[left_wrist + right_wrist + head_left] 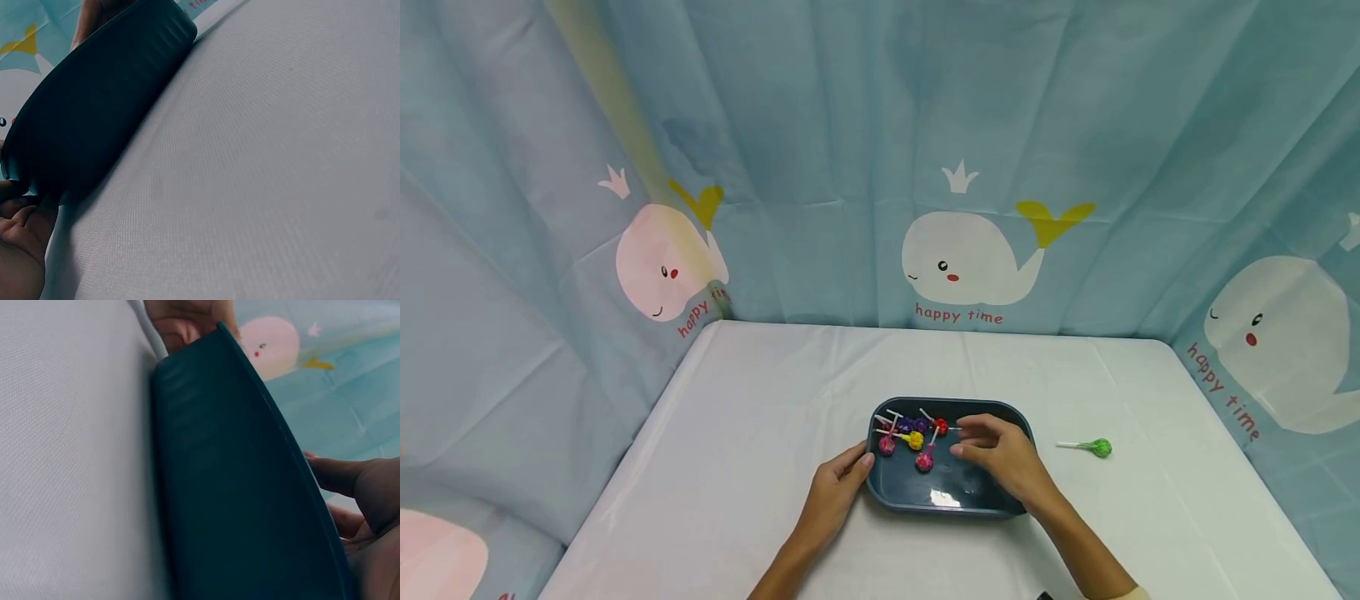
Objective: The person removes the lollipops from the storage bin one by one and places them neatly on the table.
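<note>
Dark blue, the tray [966, 487] I watch holds lollipops [915, 440] in its left half: pink, yellow, red, purple. The left hand [837, 486] grips its rim; the right hand [1003, 454], fingers loosely parted, hovers above. Outside, a green lollipop [1101, 447] lies on the table [760, 467].

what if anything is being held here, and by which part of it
The left hand grips the dark blue tray by the rim at its left end. The right hand is over the tray; whether it holds anything cannot be told.
</note>
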Motion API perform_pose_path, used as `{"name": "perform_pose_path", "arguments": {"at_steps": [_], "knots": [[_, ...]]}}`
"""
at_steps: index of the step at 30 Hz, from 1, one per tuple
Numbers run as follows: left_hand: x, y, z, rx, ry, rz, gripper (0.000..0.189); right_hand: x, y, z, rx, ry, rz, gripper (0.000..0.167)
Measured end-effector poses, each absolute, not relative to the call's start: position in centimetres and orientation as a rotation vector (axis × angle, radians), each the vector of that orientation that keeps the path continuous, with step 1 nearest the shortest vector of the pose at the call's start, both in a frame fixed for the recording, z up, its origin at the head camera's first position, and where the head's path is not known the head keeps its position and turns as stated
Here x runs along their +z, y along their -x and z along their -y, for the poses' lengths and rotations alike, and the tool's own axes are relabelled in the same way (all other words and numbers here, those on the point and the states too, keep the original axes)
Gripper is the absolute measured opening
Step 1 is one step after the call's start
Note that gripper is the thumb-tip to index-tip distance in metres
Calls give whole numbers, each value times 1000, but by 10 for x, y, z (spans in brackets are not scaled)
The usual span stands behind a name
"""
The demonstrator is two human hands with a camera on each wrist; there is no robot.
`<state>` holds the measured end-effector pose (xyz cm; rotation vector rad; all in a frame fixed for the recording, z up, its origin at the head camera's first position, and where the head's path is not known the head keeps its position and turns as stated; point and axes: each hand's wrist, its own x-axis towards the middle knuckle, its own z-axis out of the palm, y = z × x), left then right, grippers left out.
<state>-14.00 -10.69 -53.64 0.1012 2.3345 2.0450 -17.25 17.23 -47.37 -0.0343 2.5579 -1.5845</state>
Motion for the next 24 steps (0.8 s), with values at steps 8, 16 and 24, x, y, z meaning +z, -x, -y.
{"name": "perform_pose_path", "arguments": {"at_steps": [8, 16, 24], "knots": [[-536, 141, 107, 2038, -95, -2347, 49, -482, 175, -165, -1551, 39, -2567, 38], [-535, 141, 107, 2040, -98, -2350, 49, -484, 178, -159, -1511, 58, -2551, 33], [-537, 141, 107, 2033, -78, -2335, 49, -490, 184, -155, -1481, 148, -2504, 33]]}}
